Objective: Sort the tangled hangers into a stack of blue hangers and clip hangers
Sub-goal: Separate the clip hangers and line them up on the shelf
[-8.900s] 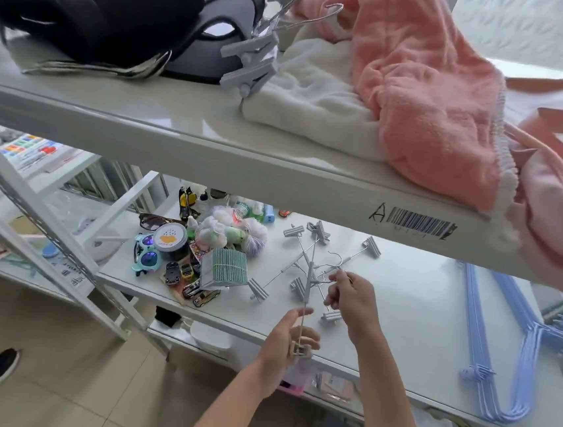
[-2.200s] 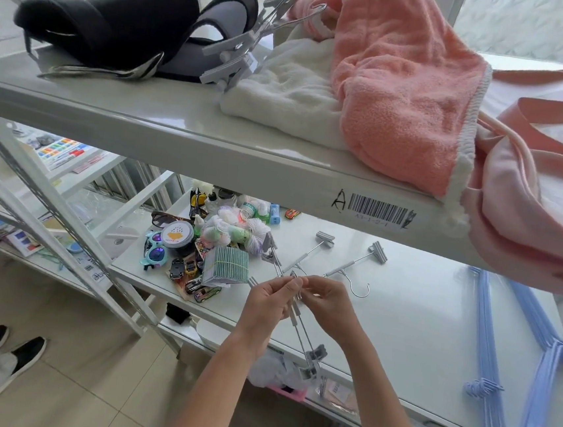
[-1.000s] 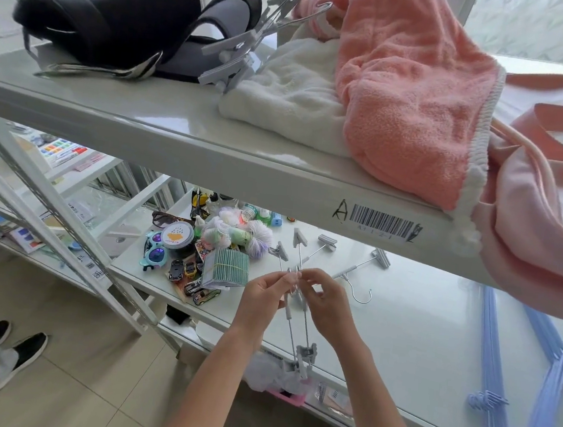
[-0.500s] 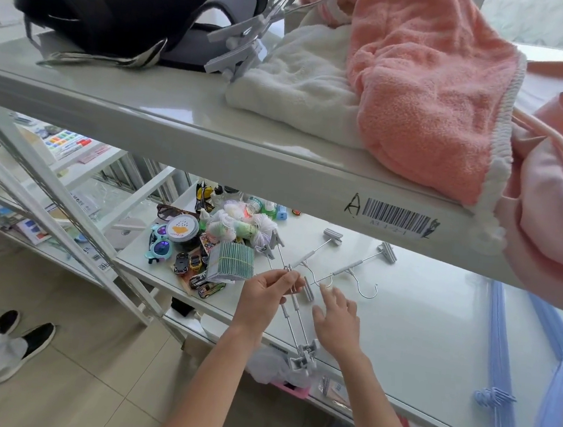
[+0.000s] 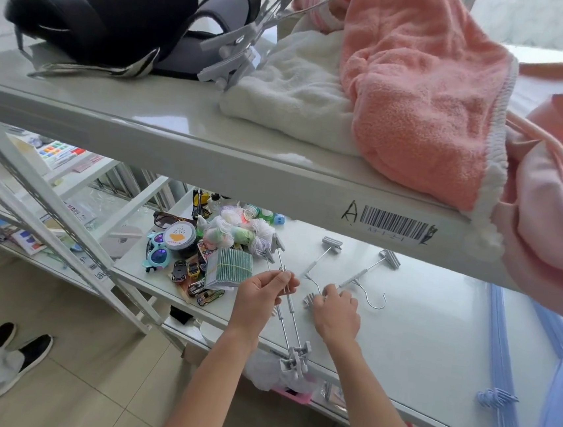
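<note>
My left hand (image 5: 260,295) pinches two grey clip hangers (image 5: 292,321) held together at their middle; their lower clips (image 5: 295,361) hang past the front edge of the white shelf (image 5: 432,348). My right hand (image 5: 336,310) rests on the shelf, fingers curled round the clip end of another clip hanger (image 5: 352,280) lying there, its metal hook (image 5: 376,300) to the right. One more clip hanger (image 5: 320,258) lies behind it. A stack of blue hangers (image 5: 525,385) lies at the shelf's right end.
A pile of small items, toy cars (image 5: 198,281), sunglasses (image 5: 157,253), a round tin (image 5: 178,239) and netted balls (image 5: 236,235), fills the shelf's left part. The upper shelf (image 5: 210,151) overhangs, holding towels (image 5: 404,98), a black pad and more grey clips (image 5: 233,57). A person's shoes (image 5: 19,350) stand at lower left.
My right hand has let go of the held pair and moved right onto a clip hanger lying on the shelf. My left hand keeps the pair in about the same place.
</note>
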